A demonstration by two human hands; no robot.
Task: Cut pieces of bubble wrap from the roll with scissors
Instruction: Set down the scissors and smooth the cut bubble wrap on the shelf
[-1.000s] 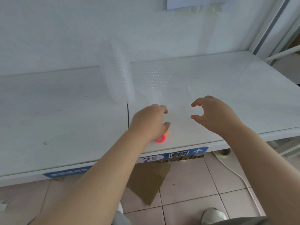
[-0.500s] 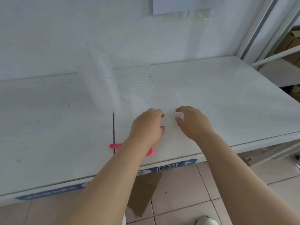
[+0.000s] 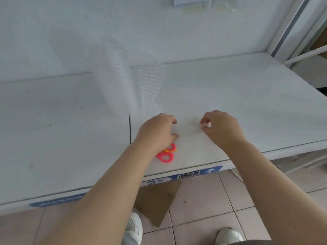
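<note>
A roll of clear bubble wrap (image 3: pixel 115 82) stands upright on the white table (image 3: pixel 247 96), near the back wall. Its loose sheet (image 3: pixel 152 85) runs right from the roll and then lies flat toward me, hard to see against the table. My left hand (image 3: pixel 155 131) is curled over the sheet's near part; whether it grips is unclear. My right hand (image 3: pixel 221 128) pinches a pale bit of the sheet between thumb and fingers. Pink scissors (image 3: pixel 166 154) lie on the table near the front edge, partly hidden under my left wrist.
A dark seam (image 3: pixel 130 129) splits the tabletop just left of my left hand. Blue labels with a barcode (image 3: pixel 188 174) run along the table's front edge. Brown cardboard (image 3: pixel 157 202) lies on the tiled floor below, near my shoes. A metal frame (image 3: pixel 290 25) rises at the right.
My hands have drawn apart on the sheet, the right one shifting right. The camera view has shifted, so the scissors' pink handles show more fully below my left wrist.
</note>
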